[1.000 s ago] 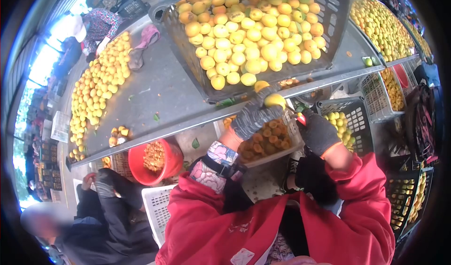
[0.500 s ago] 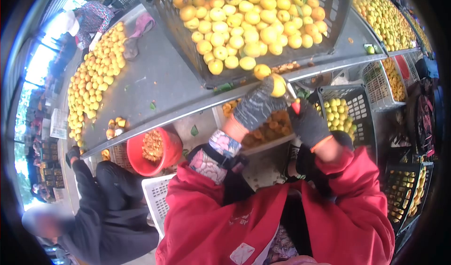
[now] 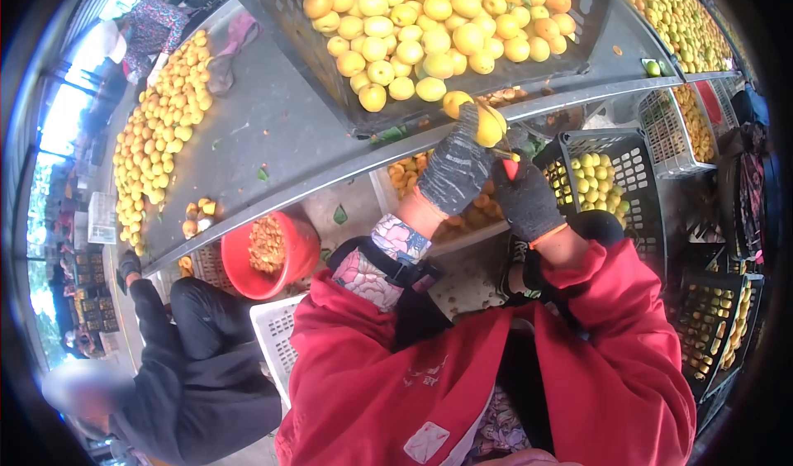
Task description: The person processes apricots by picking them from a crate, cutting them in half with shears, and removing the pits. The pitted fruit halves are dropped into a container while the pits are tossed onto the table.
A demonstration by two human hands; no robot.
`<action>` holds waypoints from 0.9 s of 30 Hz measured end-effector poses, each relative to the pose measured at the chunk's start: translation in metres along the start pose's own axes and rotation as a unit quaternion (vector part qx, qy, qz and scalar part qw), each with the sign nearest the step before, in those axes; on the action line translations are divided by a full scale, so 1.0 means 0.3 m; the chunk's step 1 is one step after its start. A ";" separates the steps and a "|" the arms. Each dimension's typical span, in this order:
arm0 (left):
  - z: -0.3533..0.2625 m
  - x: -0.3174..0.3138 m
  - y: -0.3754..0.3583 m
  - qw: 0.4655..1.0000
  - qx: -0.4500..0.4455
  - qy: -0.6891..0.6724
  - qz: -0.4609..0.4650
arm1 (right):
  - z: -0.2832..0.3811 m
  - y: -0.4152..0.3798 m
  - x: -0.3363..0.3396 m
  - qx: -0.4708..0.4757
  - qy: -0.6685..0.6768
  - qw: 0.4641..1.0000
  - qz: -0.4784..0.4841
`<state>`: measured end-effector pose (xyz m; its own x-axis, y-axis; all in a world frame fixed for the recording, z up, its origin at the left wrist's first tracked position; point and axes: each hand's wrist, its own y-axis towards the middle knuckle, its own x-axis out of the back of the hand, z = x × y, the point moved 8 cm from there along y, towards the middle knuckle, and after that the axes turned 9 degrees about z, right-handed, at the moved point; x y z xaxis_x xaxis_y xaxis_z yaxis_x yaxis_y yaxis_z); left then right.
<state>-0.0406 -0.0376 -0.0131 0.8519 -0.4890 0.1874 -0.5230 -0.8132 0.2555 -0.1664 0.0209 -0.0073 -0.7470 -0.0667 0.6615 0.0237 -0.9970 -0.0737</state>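
My left hand (image 3: pixel 456 164), in a grey patterned glove, is closed around a yellow apricot (image 3: pixel 491 126) at the table's front edge. Just to the right and lower, my right hand (image 3: pixel 529 196) in a dark glove grips a small red-handled knife (image 3: pixel 510 169); its blade is hard to make out. The two hands are close together. Another apricot (image 3: pixel 456 103) lies on the table edge beside the left fingers. Behind them a large black crate (image 3: pixel 330 94), tilted towards me, is full of apricots (image 3: pixel 436 40).
More apricots (image 3: pixel 161 135) are heaped on the metal table (image 3: pixel 273 127) at the left. Below its edge stand a red bucket (image 3: pixel 307 255) of cut pieces and a black crate (image 3: pixel 648 185) of greenish fruit. A co-worker in dark clothes (image 3: pixel 194 383) sits at my left.
The view has shifted, so the table and crate appear higher. My left hand still holds the apricot; the right hand with the knife has moved slightly down from it.
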 end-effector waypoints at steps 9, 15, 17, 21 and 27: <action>-0.007 0.018 -0.001 0.892 0.102 -0.437 0.047 | 0.060 -0.041 0.198 0.052 0.176 0.983 0.014; -0.153 -0.033 -0.029 0.908 0.112 -0.383 0.124 | 0.179 0.000 0.216 0.104 0.221 0.962 0.120; -0.113 -0.048 -0.027 0.896 0.093 -0.412 0.141 | 0.208 0.015 0.178 0.131 0.221 0.953 0.163; -0.050 0.007 -0.044 0.935 0.148 -0.294 0.134 | 0.204 0.064 0.151 0.182 0.154 0.964 0.120; -0.135 0.041 -0.064 0.937 0.142 -0.316 0.039 | 0.255 0.056 0.098 0.252 0.100 0.959 0.085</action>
<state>-0.0211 -0.0153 0.0228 0.7043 -0.5667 -0.4276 -0.6324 -0.7745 -0.0151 -0.1370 -0.0009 0.0681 -0.8153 -0.2718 0.5112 0.4367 -0.8684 0.2348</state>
